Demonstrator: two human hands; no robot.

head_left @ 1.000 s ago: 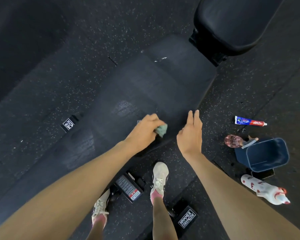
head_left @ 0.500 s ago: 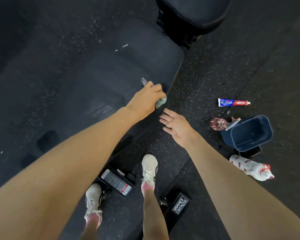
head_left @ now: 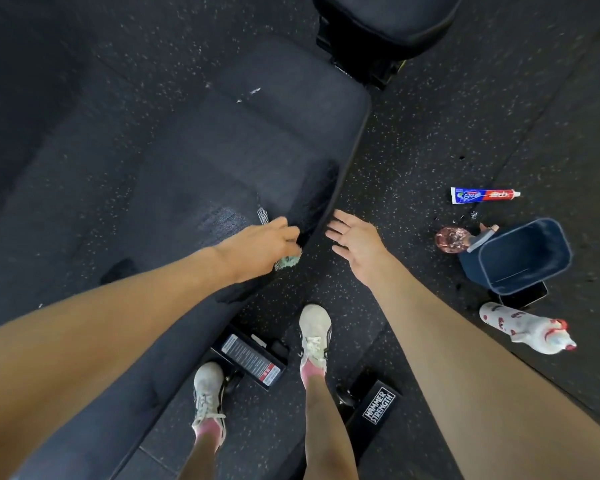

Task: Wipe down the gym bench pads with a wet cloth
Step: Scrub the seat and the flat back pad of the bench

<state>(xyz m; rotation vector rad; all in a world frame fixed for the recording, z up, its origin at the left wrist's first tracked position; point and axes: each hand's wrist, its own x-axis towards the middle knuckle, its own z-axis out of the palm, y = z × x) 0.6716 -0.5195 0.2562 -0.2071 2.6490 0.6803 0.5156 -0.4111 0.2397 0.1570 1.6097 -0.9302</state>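
The long black bench pad (head_left: 243, 143) runs from lower left to upper middle, with a damp streaked patch near its right edge. My left hand (head_left: 260, 245) grips a small green cloth (head_left: 288, 262) and holds it at that right edge of the pad. Just off the edge, above the floor, my right hand (head_left: 355, 242) hovers with fingers spread and holds nothing. A second black pad (head_left: 385, 19) shows at the top.
On the speckled rubber floor at the right lie a toothpaste tube (head_left: 484, 195), a pink glass object (head_left: 451, 239), a dark blue bin (head_left: 520, 256) and a white spray bottle (head_left: 525, 329). The bench's base feet (head_left: 378, 405) and my shoes (head_left: 314, 336) are below.
My left hand with the cloth slid from the pad's top to its right edge. My right hand lifted off the pad edge and now hovers with fingers spread. The view shifted.
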